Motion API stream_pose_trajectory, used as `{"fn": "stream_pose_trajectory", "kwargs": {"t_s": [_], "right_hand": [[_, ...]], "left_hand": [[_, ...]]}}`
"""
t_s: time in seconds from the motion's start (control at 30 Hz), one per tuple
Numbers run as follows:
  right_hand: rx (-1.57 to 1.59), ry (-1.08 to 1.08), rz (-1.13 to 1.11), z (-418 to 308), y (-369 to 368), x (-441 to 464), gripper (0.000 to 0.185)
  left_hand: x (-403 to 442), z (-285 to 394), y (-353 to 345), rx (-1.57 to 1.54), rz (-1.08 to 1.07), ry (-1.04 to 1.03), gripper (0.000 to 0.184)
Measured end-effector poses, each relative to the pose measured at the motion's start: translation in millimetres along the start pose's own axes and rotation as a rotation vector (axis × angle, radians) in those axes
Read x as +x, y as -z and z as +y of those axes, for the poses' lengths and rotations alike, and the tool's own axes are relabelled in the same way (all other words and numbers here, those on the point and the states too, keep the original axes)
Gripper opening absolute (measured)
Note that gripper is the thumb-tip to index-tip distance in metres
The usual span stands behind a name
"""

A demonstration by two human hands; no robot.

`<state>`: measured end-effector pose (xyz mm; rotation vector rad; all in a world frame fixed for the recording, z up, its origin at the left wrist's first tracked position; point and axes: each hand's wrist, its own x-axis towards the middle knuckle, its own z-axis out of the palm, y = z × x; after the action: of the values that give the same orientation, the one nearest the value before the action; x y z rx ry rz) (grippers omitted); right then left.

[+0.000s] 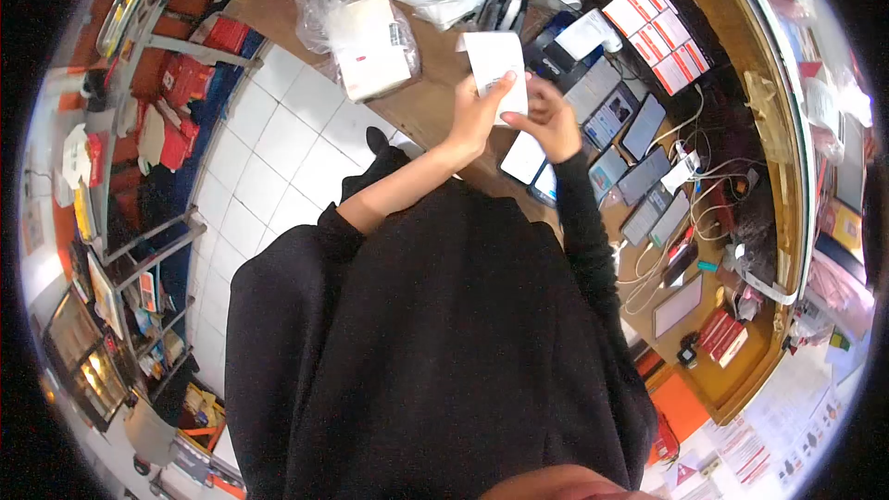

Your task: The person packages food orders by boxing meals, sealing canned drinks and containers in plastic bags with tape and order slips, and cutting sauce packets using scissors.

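A white paper strip (491, 54), curled at its top end, is held up over the front of the wooden desk. My left hand (477, 118) pinches its left side, with the thumb lying on the paper's face. On the lower right edge, my right hand (548, 120) closes on the same paper, its thumb at the bottom corner and its other fingers partly hidden and blurred. Just left of the paper lies a white box in clear plastic (370, 48). Close behind my right hand is a small dark printer (548, 57).
Several phones and tablets (611, 118) lie on the desk (431, 83) to the right, among white cables (708, 194). A screen (656, 34) stands behind them. Red boxes (722, 335) sit at the far right. Shelves (139, 259) line the left side, beyond the tiled floor (278, 143).
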<state>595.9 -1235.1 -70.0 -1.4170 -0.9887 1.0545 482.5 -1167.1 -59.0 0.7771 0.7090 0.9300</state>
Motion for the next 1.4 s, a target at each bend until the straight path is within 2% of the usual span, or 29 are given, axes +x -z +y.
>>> {"fn": "stream_pose_trajectory", "kwargs": {"t_s": [0.07,0.1,0.17,0.23,0.3,0.33,0.37,0.4,0.43,0.47,0.53,0.57,0.63,0.67,0.73,0.77,0.8,0.83,0.9,0.93,0.97,1.03,1.1,1.13,1.17,1.27,1.33,1.37,1.4], "right_hand": [[-0.096,-0.163,-0.097,17.1,-6.6,0.0,0.029],[-0.142,-0.207,-0.141,22.8,0.3,3.9,0.024],[-0.312,-0.205,-0.327,79.3,39.4,21.0,0.034],[-0.604,0.014,-0.006,53.6,26.4,38.9,0.038],[-0.484,-0.109,0.133,90.5,22.0,78.2,0.044],[-0.352,-0.232,0.158,95.1,10.7,93.2,0.044],[-0.218,-0.356,0.182,99.7,1.4,106.7,0.045],[-0.373,-0.216,0.217,127.2,2.2,120.8,0.047],[-0.348,-0.141,0.236,136.7,1.3,128.3,0.044],[0.108,-0.305,0.265,103.4,-9.9,119.8,0.03],[0.657,-0.436,0.21,57.7,-22.7,83.8,0.021],[0.652,-0.497,0.103,57.0,-23.3,65.7,0.021],[0.532,-0.689,-0.142,63.1,-25.6,28.5,0.021],[0.403,-0.721,-0.112,71.0,-40.5,15.3,0.026],[-0.109,-0.648,-0.153,80.6,-53.6,5.2,0.036],[-0.49,-0.528,-0.228,81.3,-53.2,5.6,0.04],[-0.641,-0.474,-0.264,79.3,-50.2,6.0,0.043],[-0.793,-0.418,-0.294,75.3,-47.7,6.6,0.046],[-0.65,-0.464,-0.276,37.5,-26.8,19.1,0.05],[-0.683,-0.372,-0.076,25.2,-22.4,28.4,0.049],[-0.708,-0.281,0.124,20.3,-21.2,37.0,0.048],[-0.671,-0.276,0.196,53.6,-23.4,62.6,0.045],[-0.456,-0.461,0.067,75.3,-19.2,83.2,0.044],[-0.269,-0.526,0.096,74.6,-22.1,84.5,0.041],[-0.224,-0.555,0.034,46.4,-26.9,84.0,0.036],[0.16,-0.579,0.096,72.4,-21.6,77.4,0.036],[-0.079,-0.496,-0.008,119.4,-6.5,85.2,0.034],[-0.196,-0.453,-0.058,116.1,-11.9,86.2,0.034],[-0.447,-0.374,0.008,100.1,-15.6,83.8,0.031]], "left_hand": [[19.2,-3.0,27.0,0.069,0.0,-0.05,0.016],[34.1,-9.8,52.2,0.12,-0.017,0.036,0.019],[44.5,-7.8,80.2,0.111,-0.043,0.199,0.018],[46.0,-19.5,93.3,0.038,-0.058,0.363,0.025],[45.0,-35.5,95.8,-0.191,-0.069,0.433,0.03],[44.7,-40.8,93.0,-0.162,-0.059,0.505,0.033],[44.6,-56.9,94.4,-0.216,-0.032,0.454,0.033],[45.4,-68.9,93.6,-0.257,-0.007,0.452,0.034],[46.3,-78.1,92.6,-0.297,0.015,0.451,0.036],[47.1,-84.4,90.3,-0.292,0.051,0.497,0.035],[50.8,-91.3,86.2,-0.282,0.116,0.587,0.034],[50.2,-87.1,82.7,-0.317,0.07,0.524,0.035],[44.0,-76.9,73.9,-0.388,-0.025,0.405,0.038],[48.8,-79.5,76.7,-0.426,-0.045,0.547,0.04],[42.1,-61.2,64.0,-0.198,-0.113,0.404,0.037],[39.6,-54.1,59.8,-0.087,-0.144,0.325,0.036],[45.0,-63.1,75.2,0.034,-0.291,0.358,0.033],[43.7,-63.8,80.3,0.095,-0.304,0.402,0.031],[39.4,-52.4,82.5,0.217,-0.326,0.476,0.028],[31.9,-54.2,78.7,0.001,-0.211,0.49,0.025],[31.7,-63.8,81.0,-0.065,-0.202,0.529,0.025],[28.8,-83.8,88.8,-0.195,-0.18,0.61,0.024],[17.2,-78.7,83.5,-0.213,-0.23,0.532,0.026],[16.9,-79.4,84.6,-0.184,-0.24,0.537,0.027],[16.1,-74.2,83.0,-0.155,-0.247,0.544,0.028],[0.4,-71.3,81.6,-0.257,-0.322,0.692,0.027],[3.0,-71.8,83.6,-0.247,-0.276,0.741,0.027],[7.4,-65.4,83.1,-0.21,-0.21,0.759,0.027],[11.1,-60.8,83.8,-0.172,-0.145,0.777,0.027]]}}
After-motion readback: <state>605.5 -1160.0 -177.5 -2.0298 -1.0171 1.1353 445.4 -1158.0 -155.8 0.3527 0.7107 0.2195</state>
